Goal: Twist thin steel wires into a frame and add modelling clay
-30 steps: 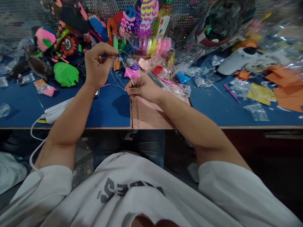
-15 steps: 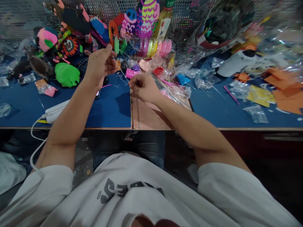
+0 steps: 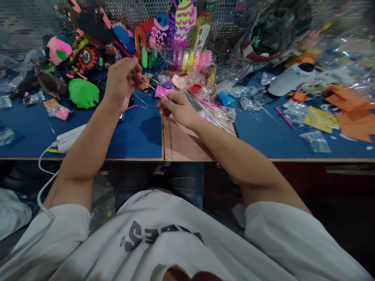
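Observation:
Thin clear strands stretch between my two hands above the table. My left hand is raised with its fingertips pinched on one end of the strands. Lower and to the right, my right hand has its thumb and fingers pressed together at the other end. A bright pink clay piece lies just behind the right fingertips, with a purple piece beyond it. The wooden board is under the right hand.
Clay figures, a bottle and colourful tubs line the back. A green clay lump and a white power strip are left. Orange sheets, plastic bags and a cap lie right.
The right hand has turned slightly and its fingers have shifted a little. The left hand has moved slightly left and down, and the strands between the hands have changed their slant.

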Tool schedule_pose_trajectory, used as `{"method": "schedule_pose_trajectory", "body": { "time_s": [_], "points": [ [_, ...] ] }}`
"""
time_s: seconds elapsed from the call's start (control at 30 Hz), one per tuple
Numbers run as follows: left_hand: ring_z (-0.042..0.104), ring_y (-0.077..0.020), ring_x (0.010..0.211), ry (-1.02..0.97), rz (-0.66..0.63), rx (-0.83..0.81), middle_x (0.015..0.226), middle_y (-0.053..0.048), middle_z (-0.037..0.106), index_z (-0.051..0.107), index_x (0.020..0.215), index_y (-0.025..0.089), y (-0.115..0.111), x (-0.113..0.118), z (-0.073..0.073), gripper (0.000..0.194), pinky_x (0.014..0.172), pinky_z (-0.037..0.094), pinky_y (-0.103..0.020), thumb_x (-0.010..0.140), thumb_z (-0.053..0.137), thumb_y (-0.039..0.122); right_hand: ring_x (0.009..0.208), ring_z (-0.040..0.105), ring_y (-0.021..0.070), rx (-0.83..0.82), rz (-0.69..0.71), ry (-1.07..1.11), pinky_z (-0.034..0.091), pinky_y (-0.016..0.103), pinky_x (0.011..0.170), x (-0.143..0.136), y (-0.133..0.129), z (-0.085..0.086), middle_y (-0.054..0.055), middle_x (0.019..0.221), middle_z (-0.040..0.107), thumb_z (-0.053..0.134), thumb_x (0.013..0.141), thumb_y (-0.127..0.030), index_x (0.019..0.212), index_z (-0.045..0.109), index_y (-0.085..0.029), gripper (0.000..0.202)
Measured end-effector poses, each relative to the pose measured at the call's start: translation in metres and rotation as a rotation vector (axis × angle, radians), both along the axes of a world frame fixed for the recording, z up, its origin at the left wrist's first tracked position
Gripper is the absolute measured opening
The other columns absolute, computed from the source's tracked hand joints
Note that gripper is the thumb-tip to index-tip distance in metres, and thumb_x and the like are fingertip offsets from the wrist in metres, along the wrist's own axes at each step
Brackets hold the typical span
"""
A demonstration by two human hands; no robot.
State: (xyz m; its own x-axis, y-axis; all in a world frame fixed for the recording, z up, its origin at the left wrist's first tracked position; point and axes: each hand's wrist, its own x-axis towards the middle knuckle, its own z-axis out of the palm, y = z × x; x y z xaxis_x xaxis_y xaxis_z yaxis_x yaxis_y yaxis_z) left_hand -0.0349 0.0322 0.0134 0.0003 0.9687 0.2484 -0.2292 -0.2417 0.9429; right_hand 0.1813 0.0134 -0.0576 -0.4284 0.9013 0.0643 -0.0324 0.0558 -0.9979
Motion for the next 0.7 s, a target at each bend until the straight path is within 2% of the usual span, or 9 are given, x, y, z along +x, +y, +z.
{"method": "schedule_pose_trajectory", "body": {
  "time_s": [0.07, 0.17, 0.27, 0.47, 0.6, 0.7],
  "points": [
    [0.066, -0.0153, 0.073, -0.020, 0.007, -0.027, 0.069, 0.000, 0.065, 0.072, 0.076, 0.024, -0.001, 0.001, 0.001, 0.026, 0.071, 0.048, -0.034, 0.100, 0.068, 0.035, 0.061, 0.065, 0.0147, 0.023, -0.003, -0.004, 0.055, 0.030, 0.060, -0.001, -0.001, 0.001, 0.003, 0.076, 0.073, 0.075, 0.103, -0.070, 0.092, 0.071, -0.022, 0.050],
    [0.068, -0.0173, 0.076, -0.003, 0.010, -0.060, 0.071, -0.001, 0.066, 0.070, 0.077, 0.026, 0.001, 0.000, 0.003, 0.026, 0.070, 0.050, -0.035, 0.099, 0.065, 0.037, 0.054, 0.063, 0.0143, 0.008, 0.088, -0.046, 0.052, 0.028, 0.054, 0.000, -0.003, 0.003, 0.004, 0.071, 0.074, 0.066, 0.103, -0.080, 0.095, 0.076, -0.021, 0.061],
    [0.068, -0.0193, 0.082, 0.029, -0.002, -0.133, 0.072, 0.000, 0.069, 0.068, 0.078, 0.032, 0.006, -0.007, 0.003, 0.021, 0.071, 0.054, -0.035, 0.096, 0.067, 0.042, 0.058, 0.065, 0.0142, 0.010, 0.171, -0.023, 0.053, 0.027, 0.056, 0.002, -0.005, 0.003, 0.004, 0.073, 0.076, 0.063, 0.102, -0.083, 0.097, 0.077, -0.020, 0.064],
    [0.076, -0.0258, 0.114, 0.085, -0.038, -0.161, 0.075, -0.002, 0.075, 0.068, 0.080, 0.036, 0.013, -0.018, -0.002, 0.023, 0.088, 0.061, -0.040, 0.093, 0.072, 0.055, 0.063, 0.067, 0.0140, 0.009, 0.240, 0.004, 0.056, 0.027, 0.061, 0.005, -0.004, 0.002, 0.005, 0.080, 0.077, 0.061, 0.105, -0.081, 0.103, 0.079, -0.019, 0.065],
    [0.076, -0.0236, 0.105, 0.084, -0.028, -0.120, 0.082, -0.001, 0.078, 0.072, 0.084, 0.033, 0.007, -0.012, 0.000, 0.030, 0.091, 0.062, -0.041, 0.095, 0.075, 0.061, 0.059, 0.065, 0.0137, 0.025, 0.267, -0.026, 0.053, 0.026, 0.058, 0.006, -0.002, 0.002, 0.004, 0.075, 0.077, 0.059, 0.106, -0.081, 0.096, 0.078, -0.019, 0.065],
    [0.075, -0.0211, 0.095, 0.091, -0.030, -0.078, 0.082, -0.001, 0.076, 0.073, 0.085, 0.032, 0.003, -0.008, 0.001, 0.034, 0.085, 0.063, -0.038, 0.093, 0.079, 0.065, 0.060, 0.068, 0.0142, 0.028, 0.348, -0.083, 0.053, 0.027, 0.057, 0.007, -0.002, 0.004, 0.007, 0.077, 0.079, 0.059, 0.107, -0.080, 0.097, 0.081, -0.017, 0.067]
  ]
}}
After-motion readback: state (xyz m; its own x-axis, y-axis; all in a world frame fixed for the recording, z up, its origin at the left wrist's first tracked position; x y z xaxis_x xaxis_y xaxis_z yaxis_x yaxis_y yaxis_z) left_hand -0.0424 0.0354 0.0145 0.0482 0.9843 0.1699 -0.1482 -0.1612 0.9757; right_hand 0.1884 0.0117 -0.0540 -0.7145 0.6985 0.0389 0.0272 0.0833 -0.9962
